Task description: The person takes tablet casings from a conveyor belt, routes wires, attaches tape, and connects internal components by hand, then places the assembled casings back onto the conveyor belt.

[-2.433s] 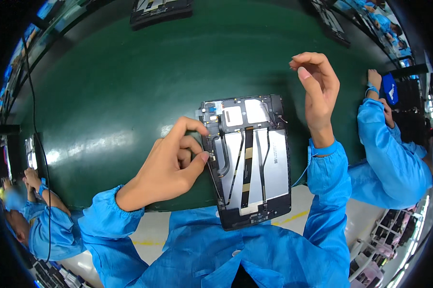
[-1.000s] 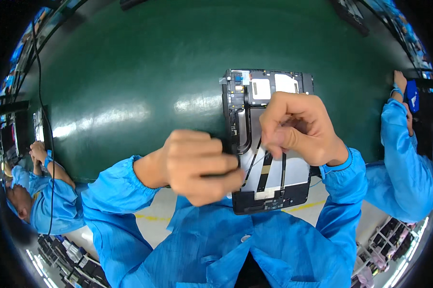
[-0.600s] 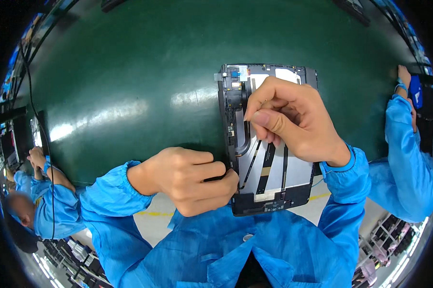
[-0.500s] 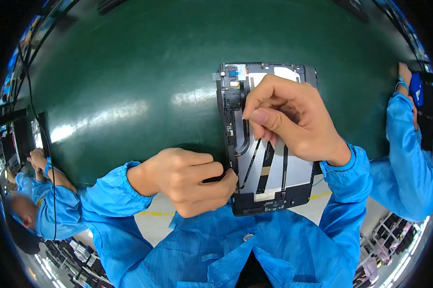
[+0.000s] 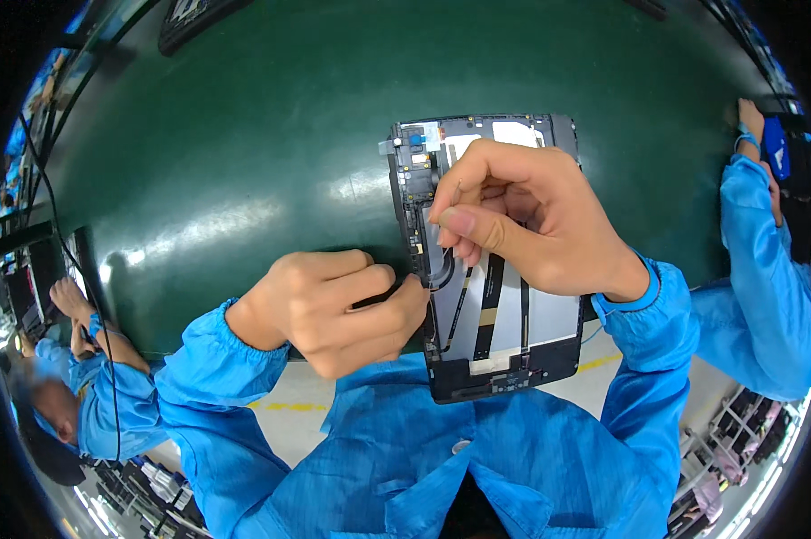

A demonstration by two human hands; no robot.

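Note:
An opened tablet (image 5: 549, 314) with a black frame and a bare silver-white back lies near the table's front edge, its lower end overhanging. Dark flat cables (image 5: 487, 314) run lengthwise over it, and small circuit parts line its left side. Curled at its left edge, my left hand (image 5: 334, 314) holds that edge between thumb and fingers. Over the upper middle, my right hand (image 5: 531, 216) pinches thumb against forefinger near a black curved cable (image 5: 443, 271). What sits in that pinch is too small to make out. Part of the tablet's upper right is behind this hand.
The tablet rests on a green table (image 5: 271, 117). A dark device (image 5: 199, 20) is at the far left edge. Co-workers in blue sit at left and right, with one person's hand (image 5: 751, 121) at the right rim. A black cord (image 5: 51, 216) hangs at left.
The tablet and both my hands appear slightly farther left in the picture, and more of the far-left device shows. My right hand keeps its pinch, and my left stays at the tablet's edge.

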